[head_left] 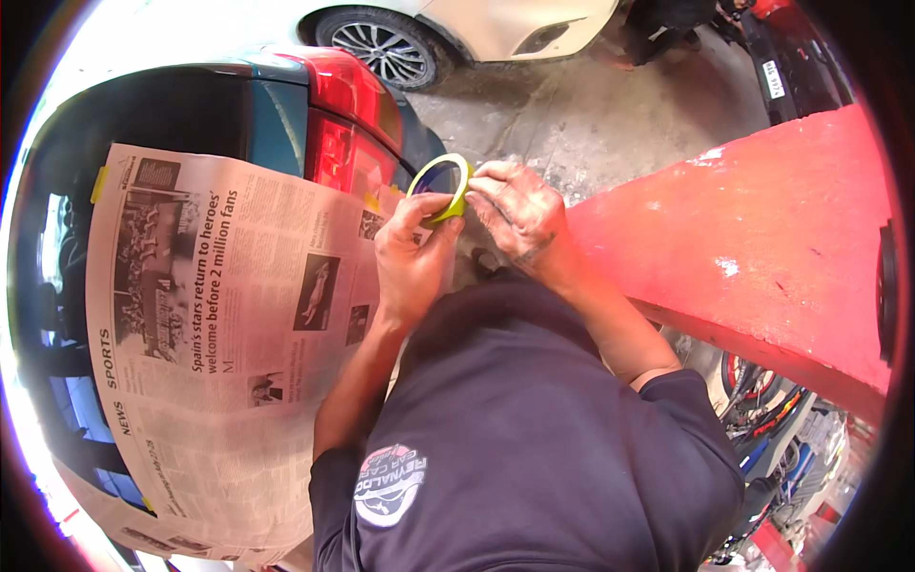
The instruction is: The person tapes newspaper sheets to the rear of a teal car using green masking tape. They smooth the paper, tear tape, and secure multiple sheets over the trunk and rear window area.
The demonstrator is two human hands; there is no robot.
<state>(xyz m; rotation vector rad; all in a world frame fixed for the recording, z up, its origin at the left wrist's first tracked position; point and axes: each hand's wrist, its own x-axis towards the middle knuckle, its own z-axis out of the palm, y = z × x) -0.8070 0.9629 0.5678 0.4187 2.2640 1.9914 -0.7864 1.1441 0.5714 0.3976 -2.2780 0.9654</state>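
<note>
A roll of yellow-green masking tape (463, 178) is held up in front of my chest, its open ring tilted. My left hand (416, 257) grips its lower rim between thumb and fingers. On the ring's right side, the fingertips of my right hand (519, 210) pinch at the tape; whether they have lifted its end is too small to tell. Just left of my hands, a newspaper sheet (257, 286) covers part of a teal car's rear, fixed with bits of yellow tape (99, 185). The car's red tail light (348, 124) shows beyond the paper, uncovered.
At right stands a big red pillar-like slab (734, 219) close to my right arm. A light-coloured car (515, 29) is parked ahead across the concrete floor (562, 114). Another person (667, 24) and a dark car (796, 67) are at the far right. Bicycle-like parts (762, 410) lie below the slab.
</note>
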